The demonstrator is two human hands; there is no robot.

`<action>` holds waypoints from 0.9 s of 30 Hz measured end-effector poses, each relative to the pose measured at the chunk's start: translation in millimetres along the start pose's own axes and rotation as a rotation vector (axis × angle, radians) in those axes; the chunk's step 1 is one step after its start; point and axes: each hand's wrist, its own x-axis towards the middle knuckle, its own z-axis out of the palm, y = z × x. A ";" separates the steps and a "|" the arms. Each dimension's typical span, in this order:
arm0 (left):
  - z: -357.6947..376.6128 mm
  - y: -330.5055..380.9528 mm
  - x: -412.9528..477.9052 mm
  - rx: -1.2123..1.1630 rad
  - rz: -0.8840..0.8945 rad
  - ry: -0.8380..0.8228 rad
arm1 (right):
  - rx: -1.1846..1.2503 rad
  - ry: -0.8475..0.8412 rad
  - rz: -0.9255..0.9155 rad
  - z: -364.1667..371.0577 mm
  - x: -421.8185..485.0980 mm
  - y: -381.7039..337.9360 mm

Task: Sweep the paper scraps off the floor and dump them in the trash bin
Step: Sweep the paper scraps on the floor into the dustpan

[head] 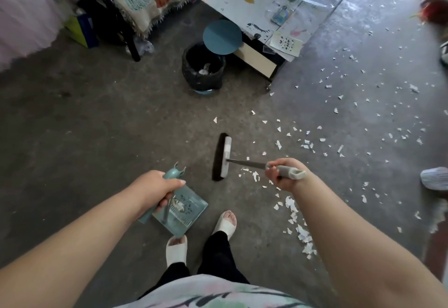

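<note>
At lower centre the left hand (155, 190) grips a teal dustpan (180, 209), the right hand (282, 173) grips a broom (221, 157), paper scraps (339, 138) litter the floor (97, 126) at right, and the open trash bin (202, 67) stands upper centre.

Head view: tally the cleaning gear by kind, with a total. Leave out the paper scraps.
Broom: 1, gripped by the right hand
Dustpan: 1, gripped by the left hand
Trash bin: 1
Total: 3
</note>
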 end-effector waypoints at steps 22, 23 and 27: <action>52.7 82.9 28.3 0.105 0.093 -0.047 | -0.117 -0.061 -0.046 18.6 -34.0 -39.1; 54.6 85.3 30.5 0.105 0.092 -0.045 | -0.099 -0.109 -0.033 22.1 -29.3 -44.0; 56.5 93.0 33.2 0.140 0.099 0.009 | -0.027 -0.194 -0.051 23.8 -1.6 -55.1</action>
